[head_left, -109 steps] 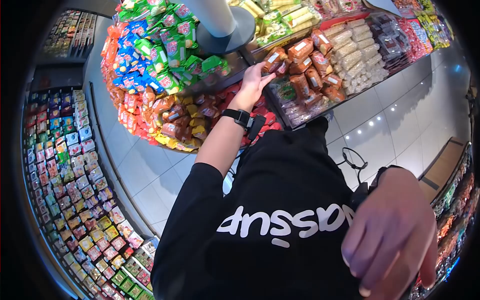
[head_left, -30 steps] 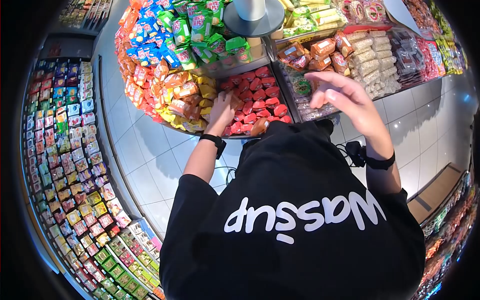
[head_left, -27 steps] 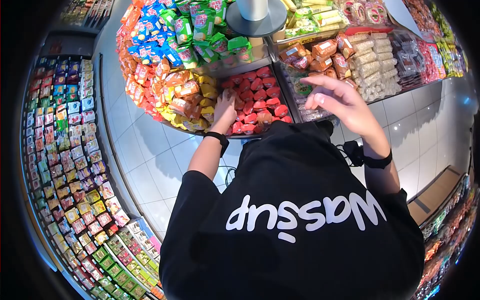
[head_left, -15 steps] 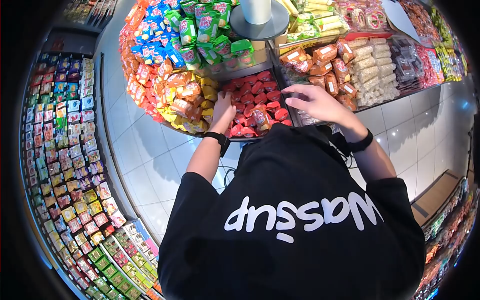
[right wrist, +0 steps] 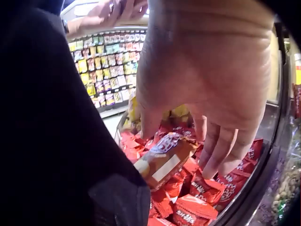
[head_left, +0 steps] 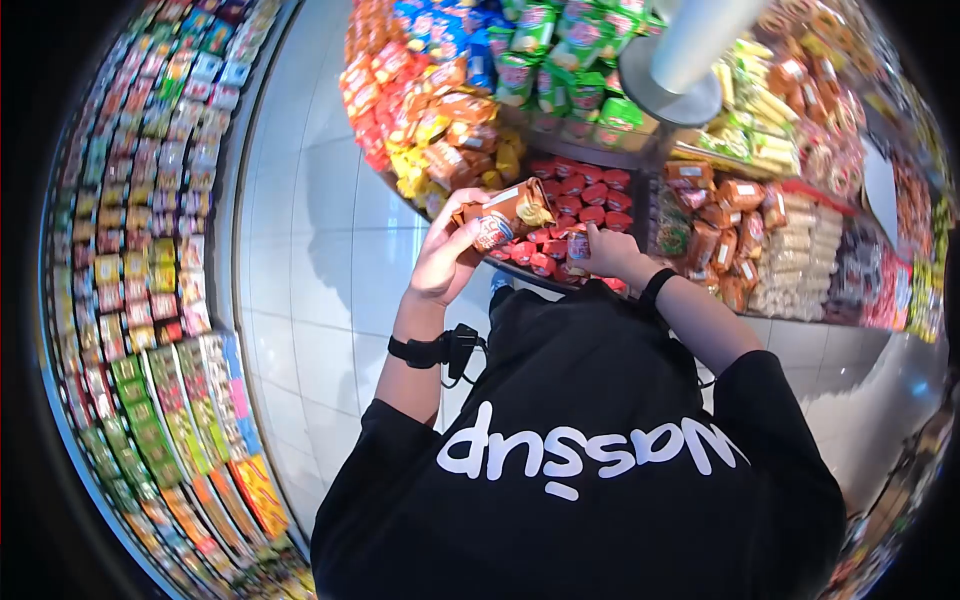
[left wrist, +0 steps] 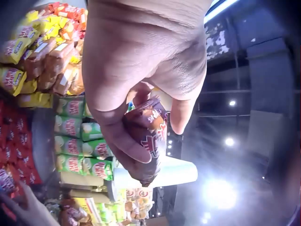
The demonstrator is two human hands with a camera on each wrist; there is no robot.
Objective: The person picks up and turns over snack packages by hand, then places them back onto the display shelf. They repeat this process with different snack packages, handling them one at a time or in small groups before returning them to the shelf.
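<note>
My left hand (head_left: 440, 262) grips a brown snack packet (head_left: 514, 213) between thumb and fingers, raised over the edge of the display bin. In the left wrist view, curled fingers wrap one side of that packet (left wrist: 149, 127). A second brown packet (right wrist: 165, 159), with a white label strip, lies tilted on a heap of red packets (right wrist: 195, 209). Over it reaches my right hand (head_left: 612, 252), with thumb and index finger close to the packet and the other fingers (right wrist: 228, 146) extended down among the red packets.
A dark divider (head_left: 655, 185) separates the red packets from a bin of brown packets (head_left: 738, 225). Green packets (head_left: 570, 55) and a pillar base (head_left: 668, 95) stand behind. Yellow packets (head_left: 410, 165) border the left. A long stocked shelf (head_left: 150, 240) runs across the aisle.
My left hand has come up out of the red bin with a brown packet. The right hand has moved down to the packet on the red heap. The head view has shifted.
</note>
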